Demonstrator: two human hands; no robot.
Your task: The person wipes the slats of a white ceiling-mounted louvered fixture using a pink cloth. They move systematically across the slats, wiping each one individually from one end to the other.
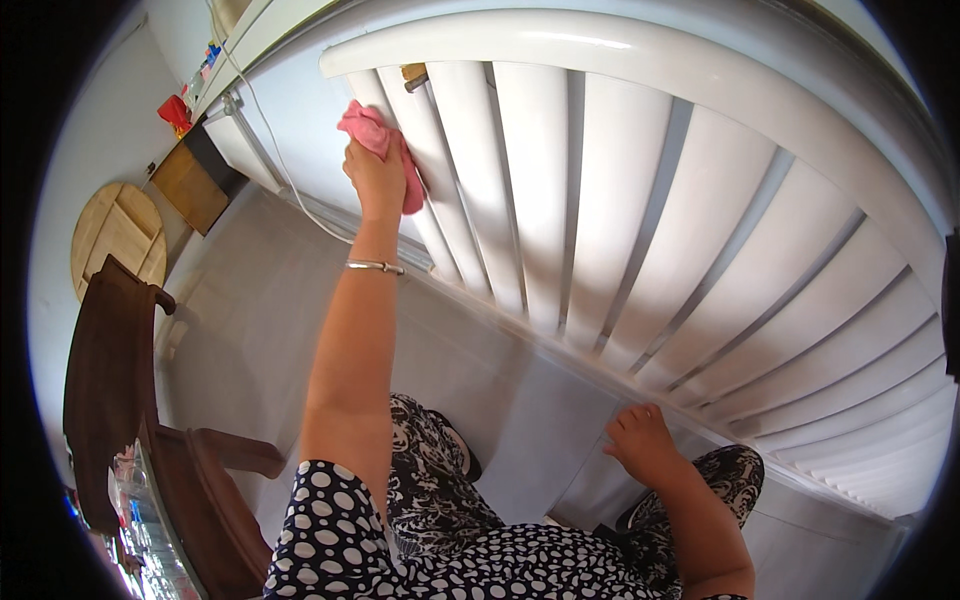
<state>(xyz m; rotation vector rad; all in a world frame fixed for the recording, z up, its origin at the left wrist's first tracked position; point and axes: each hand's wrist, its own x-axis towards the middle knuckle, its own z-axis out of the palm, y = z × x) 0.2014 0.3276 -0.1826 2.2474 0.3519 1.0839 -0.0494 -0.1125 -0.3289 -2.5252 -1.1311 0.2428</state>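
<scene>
A white radiator point(540, 170) with broad upright slats and a curved top rail runs along the wall in front of me. My left hand point(376, 180) reaches out to its far left end and grips a pink cloth point(368, 128). The cloth lies against the outermost slats, and part of it hangs down below my fingers. A bracelet circles my left wrist. Low on the right, my right hand point(640, 440) is held above my knee near the radiator's lower edge. Its fingers are loosely spread, with nothing in them.
Dark wooden furniture point(110, 390) with a curved back stands at the left, beside clear-wrapped items point(150, 530). A round wooden board point(118, 240) leans on the wall behind it. One white cable point(262, 125) hangs down left of the radiator. Grey tiles point(250, 290) cover the floor.
</scene>
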